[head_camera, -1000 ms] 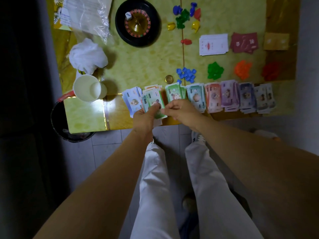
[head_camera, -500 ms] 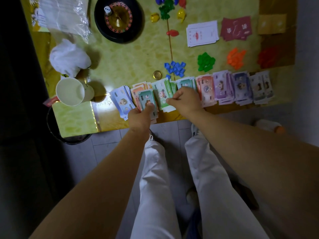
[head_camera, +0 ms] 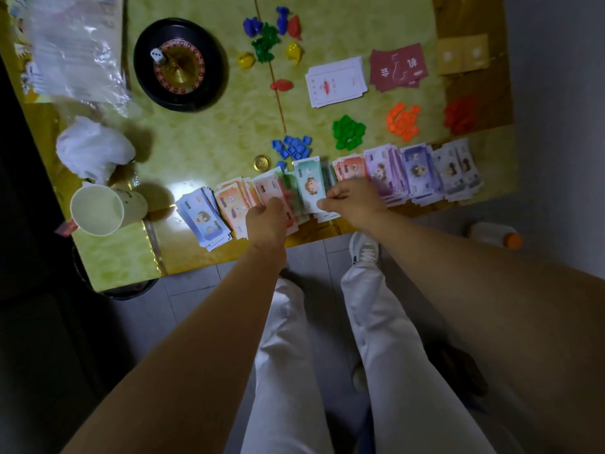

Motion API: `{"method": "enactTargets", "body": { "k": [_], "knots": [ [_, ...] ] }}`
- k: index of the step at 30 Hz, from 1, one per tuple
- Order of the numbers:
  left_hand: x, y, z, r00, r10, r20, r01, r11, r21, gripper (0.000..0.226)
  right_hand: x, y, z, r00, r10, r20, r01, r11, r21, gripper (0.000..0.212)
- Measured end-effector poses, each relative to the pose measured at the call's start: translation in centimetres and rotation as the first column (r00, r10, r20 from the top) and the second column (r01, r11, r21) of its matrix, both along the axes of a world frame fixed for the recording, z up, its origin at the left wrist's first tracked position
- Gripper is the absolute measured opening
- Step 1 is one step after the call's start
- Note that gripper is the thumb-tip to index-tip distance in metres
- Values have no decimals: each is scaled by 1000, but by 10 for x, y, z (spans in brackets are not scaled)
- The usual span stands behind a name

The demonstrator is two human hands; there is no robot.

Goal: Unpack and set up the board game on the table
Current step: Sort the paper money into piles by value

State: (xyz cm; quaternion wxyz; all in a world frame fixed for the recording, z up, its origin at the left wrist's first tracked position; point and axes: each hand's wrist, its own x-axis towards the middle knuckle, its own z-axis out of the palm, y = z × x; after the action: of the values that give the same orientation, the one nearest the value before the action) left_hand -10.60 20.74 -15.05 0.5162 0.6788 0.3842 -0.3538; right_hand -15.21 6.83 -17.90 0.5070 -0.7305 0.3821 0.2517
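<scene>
I take the gold coin (head_camera: 262,163) on the yellow table (head_camera: 203,139) as reference. Far left of the coin and beyond it I see a clear plastic bag (head_camera: 75,44). Left of the coin lies a crumpled white tissue (head_camera: 93,149), with a paper cup (head_camera: 98,209) on its side nearer the table edge. Beyond the coin and to its left sits the roulette wheel (head_camera: 180,63), carrying a white die (head_camera: 156,55). Nearer than the coin and slightly left lie a blue note stack (head_camera: 204,217) and an orange note stack (head_camera: 230,199). Directly on the near side of the coin, the left hand (head_camera: 266,221) has its fingers curled round a fanned bundle of notes (head_camera: 278,191); the bundle is blurred. Just right of the coin lie the blue pieces (head_camera: 293,147); well beyond it stand the coloured pawns (head_camera: 271,37). On the near right of the coin, the right hand (head_camera: 352,203) pinches a teal banknote (head_camera: 310,188) by its lower corner between thumb and curled fingers. Further right of the coin come white cards (head_camera: 335,81), green pieces (head_camera: 348,132), dark red cards (head_camera: 397,67), orange pieces (head_camera: 402,121), purple note stacks (head_camera: 386,172), red pieces (head_camera: 460,114) and yellow cards (head_camera: 463,55).
</scene>
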Motion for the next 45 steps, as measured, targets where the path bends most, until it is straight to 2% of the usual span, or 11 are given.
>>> {"method": "enactTargets", "body": {
  "k": [4, 9, 14, 19, 24, 26, 32, 36, 38, 42, 45],
  "knots": [
    [-4, -4, -3, 994, -100, 46, 98, 994, 50, 12, -3, -7, -10, 999, 49, -14, -50, 996, -70, 21],
    [-6, -10, -3, 992, -123, 35, 121, 992, 42, 9, -6, -7, -13, 999, 39, 21, -35, 986, -162, 22],
    [-6, -30, 4, 993, -118, 15, 119, 992, -38, 10, -7, -15, 7, 996, 47, 74, -57, 988, 141, 19],
    [-8, -55, 12, 995, -96, -2, 95, 993, -77, 13, -12, -34, 11, 999, -13, 51, 4, 986, 167, 16],
    [-12, -63, 6, 987, -160, 20, 158, 986, 52, 24, -20, -59, 5, 1000, 20, -5, -20, 999, -39, 32],
    [-14, -62, 2, 985, -170, 18, 168, 983, 73, 28, -24, -63, 2, 999, 44, -28, -46, 996, -76, 29],
    [-20, -60, -1, 982, -183, 37, 180, 982, 62, 23, -27, -59, -2, 995, 79, -62, -90, 975, -202, 25],
    [-21, -64, 1, 981, -195, 15, 195, 981, 27, 14, -31, -58, -2, 998, 37, -48, -47, 968, -246, 28],
    [-21, -68, 3, 980, -200, 16, 199, 980, 7, 10, -32, -60, 2, 1000, -2, -8, 1, 984, -181, 28],
    [-21, -79, 6, 979, -202, 13, 202, 977, -71, 7, -30, -66, 21, 999, -10, 42, 2, 984, 180, 22],
    [-20, -90, 10, 981, -194, -10, 192, 976, -102, 10, -31, -71, 23, 998, 5, 56, -15, 984, 178, 14]
  ]
}}
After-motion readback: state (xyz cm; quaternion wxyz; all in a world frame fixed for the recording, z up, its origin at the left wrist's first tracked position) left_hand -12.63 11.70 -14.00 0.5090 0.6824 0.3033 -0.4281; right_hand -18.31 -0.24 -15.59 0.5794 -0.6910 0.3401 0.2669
